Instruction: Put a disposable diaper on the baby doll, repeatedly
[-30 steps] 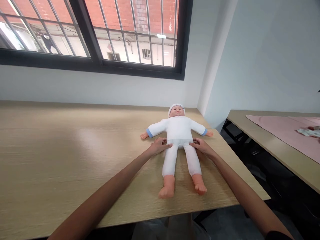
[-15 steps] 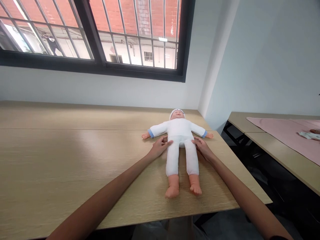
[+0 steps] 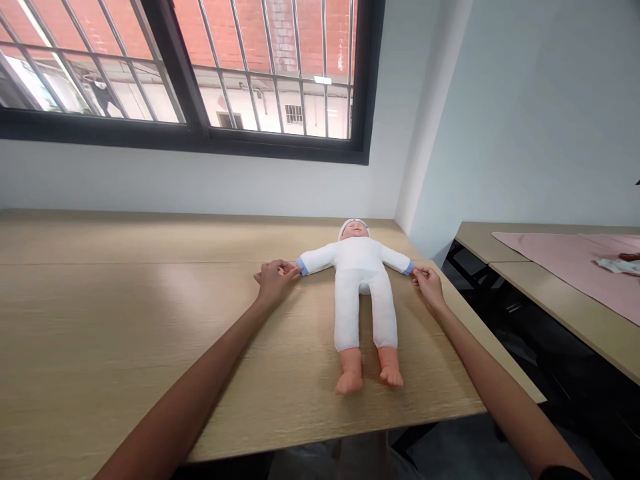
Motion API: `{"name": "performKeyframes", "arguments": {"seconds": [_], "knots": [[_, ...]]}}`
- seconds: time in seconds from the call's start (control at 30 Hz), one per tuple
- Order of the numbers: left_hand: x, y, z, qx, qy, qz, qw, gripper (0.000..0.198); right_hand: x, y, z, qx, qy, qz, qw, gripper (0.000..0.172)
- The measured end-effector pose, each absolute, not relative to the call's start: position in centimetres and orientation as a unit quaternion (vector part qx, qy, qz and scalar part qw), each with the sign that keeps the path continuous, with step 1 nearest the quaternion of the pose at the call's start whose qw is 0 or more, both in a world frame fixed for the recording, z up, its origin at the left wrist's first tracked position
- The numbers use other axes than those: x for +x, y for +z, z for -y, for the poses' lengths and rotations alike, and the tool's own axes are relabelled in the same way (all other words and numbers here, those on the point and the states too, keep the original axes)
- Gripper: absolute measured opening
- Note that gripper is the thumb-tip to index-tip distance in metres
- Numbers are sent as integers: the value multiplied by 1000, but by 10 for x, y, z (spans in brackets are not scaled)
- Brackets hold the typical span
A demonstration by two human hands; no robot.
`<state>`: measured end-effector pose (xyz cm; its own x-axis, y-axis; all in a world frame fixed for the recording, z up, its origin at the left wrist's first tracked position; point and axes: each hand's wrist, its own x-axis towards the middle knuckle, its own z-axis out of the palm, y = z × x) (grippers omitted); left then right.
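A baby doll (image 3: 361, 260) in a white cloth suit and white cap lies on its back on the wooden table (image 3: 150, 320), head toward the wall. Its arms stretch out sideways, with blue cuffs, and its bare feet point toward me. My left hand (image 3: 277, 277) is closed around the doll's hand on the left, just beyond the cuff. On the other side, my right hand (image 3: 429, 285) pinches the doll's other hand by its cuff. My fingers mostly hide both doll hands.
A barred window (image 3: 270, 73) with a dark frame is set in the wall behind the table. To the right, across a dark gap, another table (image 3: 475, 240) bears a pink cloth (image 3: 560, 253) and a small pale cloth item (image 3: 620, 265).
Both my hands have moved outward from the doll's hips to its two hands and closed on them. The doll's foot on the left has shifted slightly; its body stays in place.
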<state>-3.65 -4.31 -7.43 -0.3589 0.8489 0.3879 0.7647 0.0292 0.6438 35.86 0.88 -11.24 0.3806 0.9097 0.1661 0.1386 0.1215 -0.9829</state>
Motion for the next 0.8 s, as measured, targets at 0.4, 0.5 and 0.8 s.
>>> {"name": "performKeyframes", "arguments": {"seconds": [0.4,0.5,0.8], "knots": [[-26,-59,52,547,483,-669,142,20,351,-101,-3,-505,540,374,560,12],[-19,-56,56,527,485,-646,263,22,353,-100,-2,-508,553,373,545,8],[-16,-67,47,467,522,-514,496,40,351,-92,1,-514,569,399,503,6]]}}
